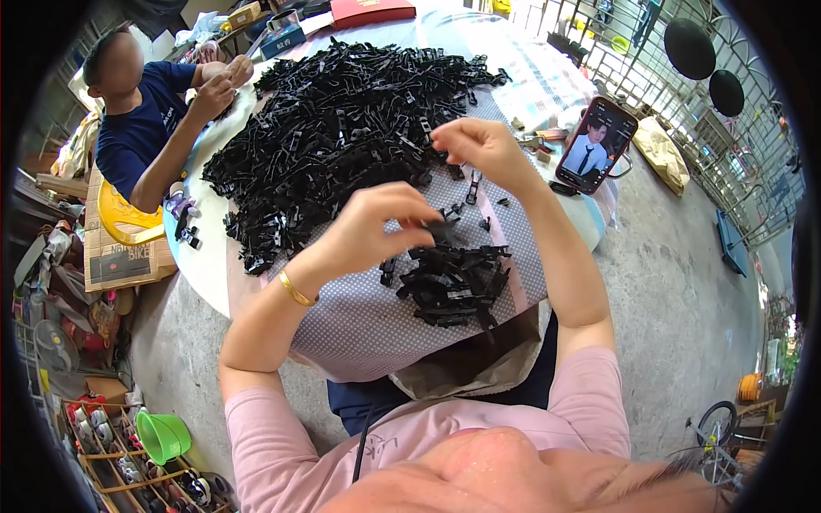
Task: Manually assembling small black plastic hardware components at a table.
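A broad heap of small black plastic clips (pixel 342 111) covers the far and left part of the cloth-covered table. A smaller pile of black clips (pixel 457 286) lies near the front edge. Just above it, my left hand (pixel 380 224) curls its thumb and fingers round a blurred black clip (pixel 441 231). My right hand (pixel 483 150) is raised at the right edge of the heap, its fingertips pinched together; what they hold, if anything, blends with the black clips behind. A single clip (pixel 472 188) lies between the two hands.
A phone (pixel 597 147) stands propped at the table's right side. Across the left side, a person (pixel 145 128) in dark blue works with both hands. A brown sack (pixel 470 363) hangs open below the front edge. A red box (pixel 372 12) sits at the back.
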`<act>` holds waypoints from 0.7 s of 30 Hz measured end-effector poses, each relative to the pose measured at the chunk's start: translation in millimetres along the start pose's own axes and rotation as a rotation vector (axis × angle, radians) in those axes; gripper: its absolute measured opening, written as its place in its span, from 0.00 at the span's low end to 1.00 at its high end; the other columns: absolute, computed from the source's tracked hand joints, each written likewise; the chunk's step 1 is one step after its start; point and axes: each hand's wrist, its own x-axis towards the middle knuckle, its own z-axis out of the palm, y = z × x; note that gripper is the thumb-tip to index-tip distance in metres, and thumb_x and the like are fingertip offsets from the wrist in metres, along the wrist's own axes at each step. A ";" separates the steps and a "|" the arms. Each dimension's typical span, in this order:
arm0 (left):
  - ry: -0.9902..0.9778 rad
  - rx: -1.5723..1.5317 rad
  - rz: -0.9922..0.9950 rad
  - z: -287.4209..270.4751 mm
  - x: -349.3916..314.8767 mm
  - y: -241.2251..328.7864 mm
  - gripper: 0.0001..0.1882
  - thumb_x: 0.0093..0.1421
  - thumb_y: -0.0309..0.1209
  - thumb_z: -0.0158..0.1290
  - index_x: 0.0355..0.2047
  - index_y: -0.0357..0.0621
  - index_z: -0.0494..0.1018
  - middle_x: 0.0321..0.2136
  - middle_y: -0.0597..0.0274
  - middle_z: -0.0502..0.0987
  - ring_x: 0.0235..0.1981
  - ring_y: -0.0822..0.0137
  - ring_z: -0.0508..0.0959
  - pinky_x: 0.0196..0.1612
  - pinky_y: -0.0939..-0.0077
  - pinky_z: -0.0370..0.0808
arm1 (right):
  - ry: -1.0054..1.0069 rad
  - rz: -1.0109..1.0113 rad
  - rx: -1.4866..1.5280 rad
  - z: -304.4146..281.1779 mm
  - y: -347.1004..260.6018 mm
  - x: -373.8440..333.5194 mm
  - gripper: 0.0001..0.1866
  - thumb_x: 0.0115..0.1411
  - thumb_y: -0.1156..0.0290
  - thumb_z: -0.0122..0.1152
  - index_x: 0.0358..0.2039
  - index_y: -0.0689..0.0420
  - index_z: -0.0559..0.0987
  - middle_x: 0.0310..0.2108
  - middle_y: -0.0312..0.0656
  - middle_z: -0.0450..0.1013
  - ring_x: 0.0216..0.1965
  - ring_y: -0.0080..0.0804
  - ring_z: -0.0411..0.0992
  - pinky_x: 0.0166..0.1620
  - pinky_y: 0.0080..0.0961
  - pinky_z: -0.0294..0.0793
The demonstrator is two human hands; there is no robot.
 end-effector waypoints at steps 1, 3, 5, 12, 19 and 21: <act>-0.093 -0.044 0.000 4.8 -0.8 -1.0 0.14 0.44 0.24 0.62 0.34 0.37 0.76 0.31 0.59 0.74 0.31 0.68 0.74 0.34 0.79 0.72 | 0.047 -0.081 -0.294 -1.5 7.3 0.3 0.12 0.55 0.66 0.58 0.34 0.61 0.79 0.28 0.41 0.76 0.27 0.24 0.73 0.33 0.20 0.73; -0.113 -0.076 0.005 9.1 -3.0 1.1 0.13 0.47 0.30 0.62 0.32 0.39 0.77 0.29 0.60 0.74 0.29 0.68 0.75 0.32 0.77 0.72 | 0.105 -0.164 -0.643 -3.7 15.2 0.8 0.08 0.50 0.72 0.58 0.30 0.60 0.79 0.25 0.44 0.75 0.25 0.28 0.74 0.31 0.23 0.72; 0.044 -0.040 -0.106 7.1 -1.2 -5.0 0.11 0.49 0.34 0.60 0.29 0.39 0.77 0.26 0.62 0.73 0.26 0.71 0.73 0.29 0.79 0.69 | 0.095 -0.108 -0.742 -7.0 18.1 0.8 0.09 0.50 0.69 0.59 0.30 0.59 0.79 0.25 0.44 0.75 0.25 0.32 0.74 0.32 0.25 0.72; 0.248 0.754 -0.205 13.2 -2.9 -34.0 0.10 0.45 0.33 0.61 0.23 0.39 0.74 0.25 0.61 0.69 0.31 0.61 0.72 0.34 0.70 0.70 | 0.047 0.026 -1.087 1.5 13.7 -2.1 0.17 0.45 0.56 0.64 0.29 0.56 0.79 0.27 0.43 0.74 0.32 0.38 0.73 0.38 0.32 0.71; 0.277 0.808 -0.208 16.1 -3.5 -46.0 0.07 0.47 0.30 0.58 0.23 0.41 0.74 0.26 0.59 0.69 0.33 0.61 0.71 0.36 0.70 0.70 | -0.227 0.113 -0.891 -14.3 5.9 -6.1 0.11 0.44 0.68 0.63 0.31 0.56 0.79 0.29 0.42 0.73 0.35 0.37 0.72 0.40 0.30 0.71; 0.397 0.645 -0.176 12.3 -3.7 -46.1 0.05 0.48 0.27 0.57 0.24 0.40 0.75 0.27 0.59 0.70 0.29 0.62 0.72 0.33 0.73 0.71 | -0.306 0.084 -0.884 -23.9 -0.6 -10.2 0.12 0.43 0.76 0.59 0.32 0.56 0.79 0.29 0.41 0.73 0.36 0.36 0.71 0.41 0.29 0.71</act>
